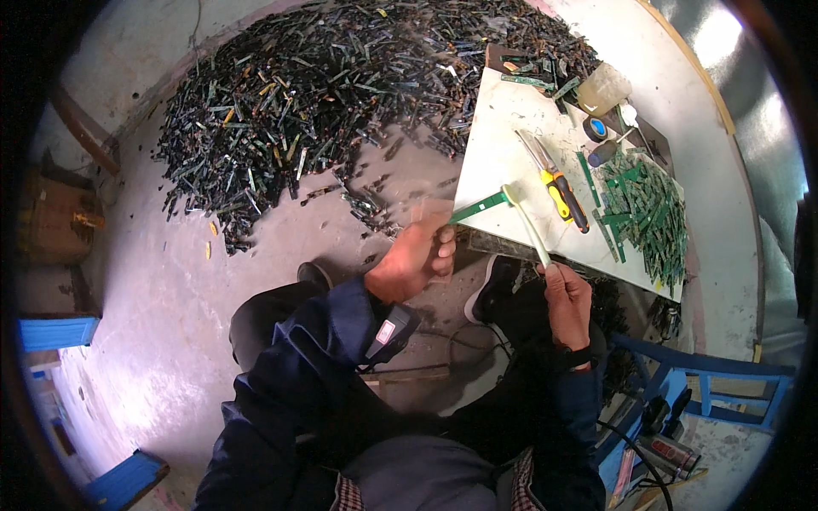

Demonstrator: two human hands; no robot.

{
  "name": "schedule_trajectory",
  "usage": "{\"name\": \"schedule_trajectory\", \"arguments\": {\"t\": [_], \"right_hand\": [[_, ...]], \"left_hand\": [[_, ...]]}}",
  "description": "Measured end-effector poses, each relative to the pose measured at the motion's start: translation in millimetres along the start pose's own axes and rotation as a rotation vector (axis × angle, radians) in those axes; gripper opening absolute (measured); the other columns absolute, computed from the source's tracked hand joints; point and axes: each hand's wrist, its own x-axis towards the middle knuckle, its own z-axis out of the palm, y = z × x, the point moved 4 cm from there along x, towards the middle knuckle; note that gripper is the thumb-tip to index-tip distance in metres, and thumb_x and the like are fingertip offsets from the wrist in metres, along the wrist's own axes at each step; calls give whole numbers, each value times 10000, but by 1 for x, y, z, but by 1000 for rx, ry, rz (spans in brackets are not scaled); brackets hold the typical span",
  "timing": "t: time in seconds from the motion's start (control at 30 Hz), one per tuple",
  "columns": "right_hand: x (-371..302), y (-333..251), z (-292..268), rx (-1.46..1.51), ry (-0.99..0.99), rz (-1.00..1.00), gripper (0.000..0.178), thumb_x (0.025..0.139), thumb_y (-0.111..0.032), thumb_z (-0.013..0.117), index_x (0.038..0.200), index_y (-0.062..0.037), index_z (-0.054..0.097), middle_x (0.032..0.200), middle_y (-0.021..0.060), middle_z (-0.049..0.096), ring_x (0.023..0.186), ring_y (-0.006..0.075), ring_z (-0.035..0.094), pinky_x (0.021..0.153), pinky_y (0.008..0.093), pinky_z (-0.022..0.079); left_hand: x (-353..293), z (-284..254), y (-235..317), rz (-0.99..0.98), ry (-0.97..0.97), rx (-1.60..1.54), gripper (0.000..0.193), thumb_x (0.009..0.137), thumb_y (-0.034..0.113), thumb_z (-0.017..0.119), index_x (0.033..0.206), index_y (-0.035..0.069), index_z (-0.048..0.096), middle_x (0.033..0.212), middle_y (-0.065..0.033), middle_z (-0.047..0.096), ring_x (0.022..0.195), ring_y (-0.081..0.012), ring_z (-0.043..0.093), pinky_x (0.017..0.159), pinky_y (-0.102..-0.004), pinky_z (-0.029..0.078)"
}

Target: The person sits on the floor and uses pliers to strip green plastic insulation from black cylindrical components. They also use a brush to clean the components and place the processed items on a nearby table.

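My left hand (415,257) is closed on one end of a narrow green circuit board strip (481,206), which reaches out over the near left edge of the white board (503,153). In my right hand (568,300) is a pale toothbrush (532,226), held by the end of its handle. The brush head meets the far end of the strip; whether the bristles press on it I cannot make out. On the board beyond the brush lie a yellow-and-black handled knife or screwdriver (562,198) and metal tweezers (532,152). A heap of green strips (643,213) covers the board's right side.
A huge pile of dark strips (324,94) spreads over the floor ahead. At the board's far right stand a cloudy plastic container (603,88) and a small round blue-topped tin (595,129). A blue frame (707,375) is at my right, a brown box (60,217) far left.
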Motion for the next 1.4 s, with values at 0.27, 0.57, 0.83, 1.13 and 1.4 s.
{"name": "schedule_trajectory", "arguments": {"t": [0.27, 0.57, 0.83, 1.13, 1.4], "right_hand": [[-4, 1, -3, 159, 25, 80, 308, 958, -301, 542, 990, -20, 663, 562, -81, 398, 478, 9, 297, 427, 209, 219], [-12, -1, -4, 116, -92, 118, 307, 950, -296, 558, 940, -16, 685, 561, -77, 416, 488, 15, 319, 440, 217, 229], [-9, -1, -4, 31, -29, 51, 299, 950, -271, 565, 939, 9, 670, 648, -82, 447, 582, 26, 337, 497, 215, 265], [-8, -2, 2, -48, 7, -98, 302, 947, -258, 572, 950, 35, 645, 693, -56, 498, 644, 42, 387, 553, 227, 332], [-14, -14, 12, 7, 1, -100, 282, 922, -251, 613, 901, 23, 675, 697, -74, 509, 632, 22, 378, 558, 195, 286]], "left_hand": [[2, 0, 6, 140, 21, 149, 275, 925, 274, 504, 715, 120, 418, 607, 18, 396, 492, -97, 346, 462, -261, 288], [-2, 0, 4, 279, 172, 470, 242, 924, 237, 543, 778, 44, 543, 624, 9, 461, 518, -87, 408, 451, -245, 315], [-1, 4, 3, 326, 168, 617, 263, 932, 253, 534, 807, 23, 550, 622, 7, 455, 501, -86, 405, 446, -244, 320], [3, -6, 1, 331, 184, 554, 263, 942, 250, 523, 806, 24, 536, 627, 5, 454, 511, -84, 408, 447, -242, 324], [-5, 0, 6, 336, 203, 570, 290, 947, 275, 511, 780, 38, 509, 633, 2, 454, 523, -86, 414, 453, -247, 328]]}}
